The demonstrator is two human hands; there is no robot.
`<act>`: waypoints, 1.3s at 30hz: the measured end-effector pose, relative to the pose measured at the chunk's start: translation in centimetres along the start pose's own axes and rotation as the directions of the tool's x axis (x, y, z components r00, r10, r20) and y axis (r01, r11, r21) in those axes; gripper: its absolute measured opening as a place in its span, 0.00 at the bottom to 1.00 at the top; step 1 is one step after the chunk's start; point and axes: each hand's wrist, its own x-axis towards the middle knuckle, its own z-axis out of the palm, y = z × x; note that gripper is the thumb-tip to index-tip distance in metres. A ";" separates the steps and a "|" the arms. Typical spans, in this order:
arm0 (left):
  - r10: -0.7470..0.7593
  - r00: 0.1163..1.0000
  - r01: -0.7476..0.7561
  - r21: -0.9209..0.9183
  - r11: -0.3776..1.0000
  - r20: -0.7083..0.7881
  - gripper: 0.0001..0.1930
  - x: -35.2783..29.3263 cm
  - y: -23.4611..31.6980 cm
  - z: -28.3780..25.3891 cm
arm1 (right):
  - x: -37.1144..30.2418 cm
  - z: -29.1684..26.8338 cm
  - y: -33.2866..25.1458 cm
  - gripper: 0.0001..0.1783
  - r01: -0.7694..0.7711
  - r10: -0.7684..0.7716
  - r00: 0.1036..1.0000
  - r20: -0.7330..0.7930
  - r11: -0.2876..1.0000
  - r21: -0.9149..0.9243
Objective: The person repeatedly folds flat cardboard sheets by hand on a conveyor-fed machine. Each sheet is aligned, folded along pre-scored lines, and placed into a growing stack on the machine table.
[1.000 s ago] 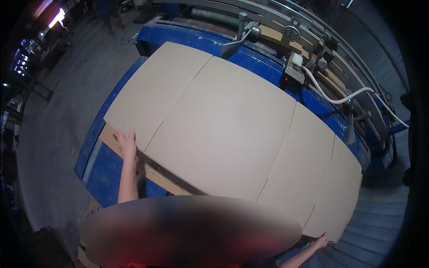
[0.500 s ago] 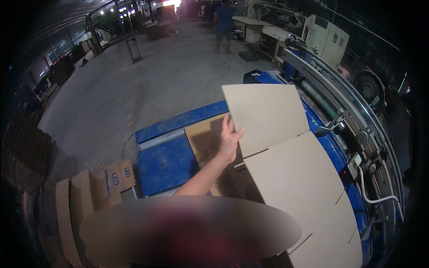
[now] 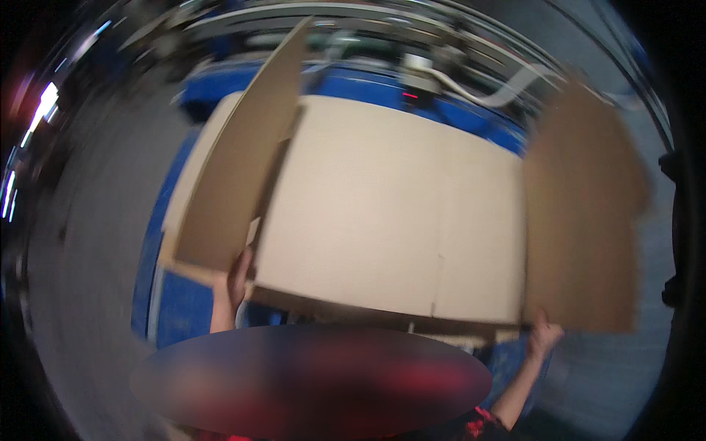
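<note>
A large tan cardboard sheet (image 3: 368, 206) lies across the blue machine bed in front of me, with creases and a slot toward its right side. On the left, a cardboard panel (image 3: 239, 162) stands tilted up; my left hand (image 3: 239, 279) grips its near lower corner. At the right, another cardboard panel (image 3: 585, 213) is raised and smeared by motion. My right hand (image 3: 543, 338) is closed on that panel's near lower corner. Whether the panels and the middle sheet are one piece, I cannot tell.
Behind the cardboard runs the blue machine (image 3: 360, 82) with metal rails, a white box (image 3: 418, 70) showing a red light, and a pale hose (image 3: 460, 90). Grey concrete floor (image 3: 88, 242) extends at the left. A blurred oval hides the near middle.
My view has swung right to face the machine. My right hand has come into view on the right panel. The cardboard panels at both sides now stand raised.
</note>
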 end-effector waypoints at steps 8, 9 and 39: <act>0.653 0.733 -0.680 0.200 0.706 0.189 0.24 3.9 2.6 3.3 | 1.3 8.0 -11.1 0.29 0.743 -0.518 0.666 0.537 0.397 -0.538; 0.642 0.744 -0.668 0.190 0.720 0.184 0.25 4.2 3.3 3.2 | 1.5 7.4 -11.3 0.31 0.735 -0.504 0.676 0.537 0.416 -0.535; 0.702 0.536 -0.815 0.506 0.284 0.469 0.28 18.2 9.0 15.6 | 18.2 17.4 -6.5 0.28 0.787 -0.627 0.616 0.477 0.511 -0.345</act>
